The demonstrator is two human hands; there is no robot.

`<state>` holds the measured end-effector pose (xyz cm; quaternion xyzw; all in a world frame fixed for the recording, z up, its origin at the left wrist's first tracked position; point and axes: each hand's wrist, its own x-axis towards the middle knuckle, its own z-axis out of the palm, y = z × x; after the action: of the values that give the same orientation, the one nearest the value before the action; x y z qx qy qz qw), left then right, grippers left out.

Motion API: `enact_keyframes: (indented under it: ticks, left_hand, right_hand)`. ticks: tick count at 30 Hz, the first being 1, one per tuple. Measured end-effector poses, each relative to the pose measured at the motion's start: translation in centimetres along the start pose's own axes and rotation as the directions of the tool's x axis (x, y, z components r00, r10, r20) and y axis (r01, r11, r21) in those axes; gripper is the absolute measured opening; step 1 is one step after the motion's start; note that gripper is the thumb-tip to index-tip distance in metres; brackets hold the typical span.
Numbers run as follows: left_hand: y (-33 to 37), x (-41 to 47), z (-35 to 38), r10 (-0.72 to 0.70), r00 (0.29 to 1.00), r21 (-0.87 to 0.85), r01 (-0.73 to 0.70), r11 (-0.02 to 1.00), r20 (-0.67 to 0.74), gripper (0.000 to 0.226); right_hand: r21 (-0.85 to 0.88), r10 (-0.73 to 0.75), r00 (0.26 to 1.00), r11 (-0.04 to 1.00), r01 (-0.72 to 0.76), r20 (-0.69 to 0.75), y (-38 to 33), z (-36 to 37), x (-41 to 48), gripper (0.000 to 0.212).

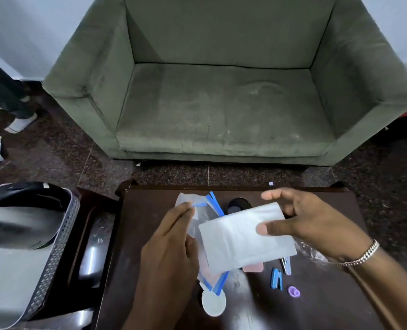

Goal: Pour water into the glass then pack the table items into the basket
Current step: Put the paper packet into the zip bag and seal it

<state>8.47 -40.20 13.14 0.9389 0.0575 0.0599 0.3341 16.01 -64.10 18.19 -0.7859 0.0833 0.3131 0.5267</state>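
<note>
Two hands work above one dark wooden table (316, 306), which stands in front of one green armchair (221, 103). The left hand (171, 253) pinches the blue-edged mouth of one clear zip bag (203, 206) between thumb and fingertips, holding it over the table's middle. The right hand (312, 220), wearing one silver bracelet (361, 256), grips one white flat packet (243, 236) with the thumb on top and the other fingers spread behind its far edge; the packet's left end overlaps the bag.

On the table lie several small things: one blue stapler (276, 279) and one purple ring-shaped piece (293, 291) near the table's front, one metal clipper (285, 265) and one pink item (252, 267) partly hidden beneath the packet, one white round disc (213, 304) below the bag, and one dark round object (239, 205) toward the armchair.

One perforated metal basket (52, 263) sits to the left of the table. No glass can be made out.
</note>
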Motion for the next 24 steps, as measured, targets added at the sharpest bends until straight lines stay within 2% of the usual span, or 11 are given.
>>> enact_keyframes:
  ticks: [2, 4, 5, 8, 10, 12, 17, 24]
  left_hand:
    - [0.0, 0.0, 0.2, 0.002, 1.0, 0.006, -0.002, 1.0, 0.006, 0.052]
    - [0.0, 0.1, 0.4, 0.002, 1.0, 0.004, -0.002, 1.0, 0.009, 0.052]
    - [-0.1, 0.1, 0.4, -0.002, 1.0, 0.0, 0.002, 1.0, 0.009, 0.052]
    - [-0.5, 0.2, 0.3, -0.033, 0.999, 0.013, 0.033, 0.999, 0.003, 0.052]
    - [-0.9, 0.2, 0.3, -0.055, 0.998, 0.004, 0.055, 0.998, 0.001, 0.053]
    - [-1.2, 0.3, 0.2, -0.071, 0.997, 0.0, 0.071, 0.997, 0.002, 0.055]
    - [-1.6, 0.2, 0.2, -0.094, 0.996, -0.01, 0.094, 0.996, 0.014, 0.052]
    - [-2.1, 0.1, 0.7, -0.109, 0.993, -0.012, 0.109, 0.994, 0.035, 0.05]
  right_hand:
    - [-0.06, 0.009, 0.999, 0.998, -0.007, 0.046, 0.2, -0.1, -0.1, 0.029]
    - [-0.147, -0.06, 0.998, 0.987, 0.06, -0.002, 0.4, -0.3, -0.5, 0.009]
    - [-0.203, -0.122, 0.991, 0.973, 0.109, -0.053, 0.4, -0.5, -0.7, 0.006]
    - [-0.348, -0.279, 0.947, 0.913, 0.21, -0.161, 0.0, -1.9, -0.7, 0.009]
    - [-0.338, -0.295, 0.938, 0.914, 0.222, -0.182, 0.4, -2.7, 0.0, 0.018]
    - [-0.324, -0.288, 0.927, 0.924, 0.203, -0.24, 1.4, -3.0, 1.5, 0.028]
    - [-0.216, -0.168, 0.906, 0.972, 0.088, -0.387, 5.7, -2.9, 7.4, 0.03]
    - [-0.262, -0.096, 0.902, 0.965, -0.02, -0.421, 10.5, -1.0, 13.2, 0.035]
